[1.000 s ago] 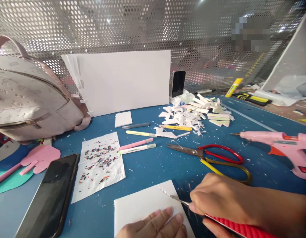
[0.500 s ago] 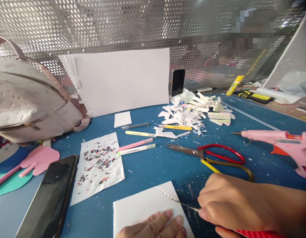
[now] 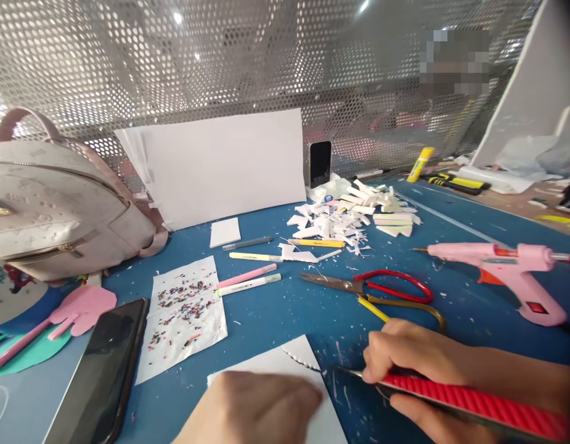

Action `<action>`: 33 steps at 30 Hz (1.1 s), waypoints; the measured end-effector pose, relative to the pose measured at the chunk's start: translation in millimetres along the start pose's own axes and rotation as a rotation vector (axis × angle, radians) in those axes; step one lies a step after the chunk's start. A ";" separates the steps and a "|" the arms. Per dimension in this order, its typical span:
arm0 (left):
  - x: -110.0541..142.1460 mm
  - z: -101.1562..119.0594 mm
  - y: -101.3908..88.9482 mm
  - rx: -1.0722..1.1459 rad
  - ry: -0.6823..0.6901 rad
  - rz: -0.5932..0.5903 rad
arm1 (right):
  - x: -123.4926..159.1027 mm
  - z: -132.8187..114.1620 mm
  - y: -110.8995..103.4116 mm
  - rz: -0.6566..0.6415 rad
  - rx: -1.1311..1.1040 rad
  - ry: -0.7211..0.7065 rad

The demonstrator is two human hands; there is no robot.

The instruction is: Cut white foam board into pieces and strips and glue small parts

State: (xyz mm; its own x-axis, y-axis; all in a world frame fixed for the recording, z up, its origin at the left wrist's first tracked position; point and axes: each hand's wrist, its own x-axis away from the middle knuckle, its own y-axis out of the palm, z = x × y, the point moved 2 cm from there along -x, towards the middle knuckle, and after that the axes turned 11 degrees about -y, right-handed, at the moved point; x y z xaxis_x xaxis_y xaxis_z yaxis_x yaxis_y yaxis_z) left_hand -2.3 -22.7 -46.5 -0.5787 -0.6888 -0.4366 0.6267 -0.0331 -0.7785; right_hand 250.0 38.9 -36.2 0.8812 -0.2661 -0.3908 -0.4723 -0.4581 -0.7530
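Note:
My right hand is closed around a knife with a ribbed red handle. Its thin pointed blade points left, just off the right edge of a white foam board. A curved, jagged cut runs across the board's far corner to that edge. My left hand is over the board, curled and slightly blurred; the fingertips and anything under them are hidden. Scissors with red and yellowish handles lie just beyond my right hand, blades open and pointing left.
A pink glue gun lies to the right. Several markers and a heap of white scraps are farther back. On the left are a speckled sheet, a phone and a backpack. A white panel stands behind.
My left hand has gone from fingers flat on the board to curled over it. The knife has turned, showing more red handle, and its tip has moved off the cut.

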 end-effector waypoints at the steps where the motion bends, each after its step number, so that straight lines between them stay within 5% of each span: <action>1: -6.4 -0.1 -7.5 0.061 -0.115 -0.040 | 1.1 1.2 -1.0 0.027 -0.005 -0.001; 4: -22.1 -0.4 -18.8 0.104 -0.370 -0.065 | 3.2 2.9 -3.3 0.059 -0.007 0.017; 7: -34.8 -0.6 -13.8 0.058 -0.481 -0.145 | 1.0 0.5 -6.3 0.079 -0.076 0.013; 19: -70.9 9.8 6.5 -0.238 -0.433 -0.387 | 5.1 -9.8 -4.0 0.349 -0.239 0.242; 23: -70.5 11.6 4.5 -0.208 -0.403 -0.337 | 9.6 -8.3 -6.4 0.400 -0.295 0.212; 28: -60.4 17.1 -17.8 -0.026 -0.460 -0.146 | 13.9 -3.1 -11.2 0.461 -0.345 0.254; 33: -34.2 30.4 -49.6 0.101 -0.368 -0.297 | 13.0 -4.0 -8.6 0.491 -0.372 0.291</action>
State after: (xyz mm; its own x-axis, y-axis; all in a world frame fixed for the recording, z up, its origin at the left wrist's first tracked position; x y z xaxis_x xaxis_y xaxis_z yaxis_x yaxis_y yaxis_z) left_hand 2.3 -19.5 20.8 -0.5284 -0.8490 0.0010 0.5202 -0.3247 -0.7899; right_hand 265.4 36.0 -32.7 0.5461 -0.7109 -0.4432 -0.8375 -0.4735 -0.2726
